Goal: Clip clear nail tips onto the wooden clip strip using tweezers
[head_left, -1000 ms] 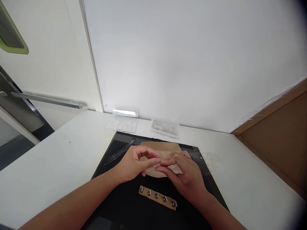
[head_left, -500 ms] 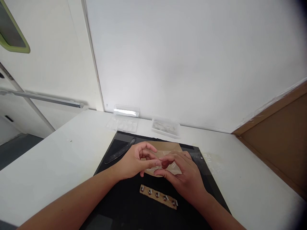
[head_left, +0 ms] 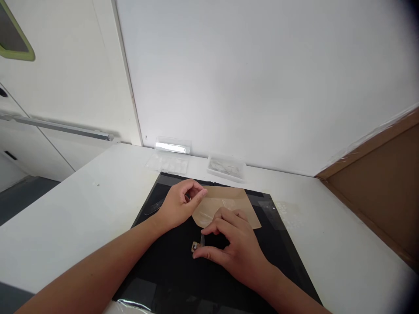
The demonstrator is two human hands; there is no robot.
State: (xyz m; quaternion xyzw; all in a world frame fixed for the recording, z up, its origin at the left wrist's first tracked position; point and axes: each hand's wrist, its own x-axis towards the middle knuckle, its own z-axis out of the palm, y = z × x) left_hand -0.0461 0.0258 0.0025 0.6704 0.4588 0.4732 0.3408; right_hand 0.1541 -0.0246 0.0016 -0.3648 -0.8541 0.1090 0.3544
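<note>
My right hand (head_left: 234, 244) is closed in a pinch, with a clear, tapered false nail tip (head_left: 202, 240) between thumb and index finger. Just beside the tip shows one end of a cardboard strip (head_left: 193, 250) with a round metal piece on it; my hand hides the rest. Over the left edge of a brown paper sheet (head_left: 242, 200), my left hand (head_left: 181, 203) has its fingers curled and its thumb against the index finger. What that pinch holds, if anything, cannot be made out. Small clear pieces lie on the sheet.
A black mat (head_left: 170, 274) covers the middle of the white table (head_left: 85, 209). Partly behind my left hand lies a dark curved nail file (head_left: 153, 208). Along the wall stand an open clear case (head_left: 168, 162) and a translucent box (head_left: 225, 168) of clear pieces.
My hands have come apart from where they met over the sheet. The right has moved down and left over the cardboard strip, carrying the nail tip; the left has moved up and left.
</note>
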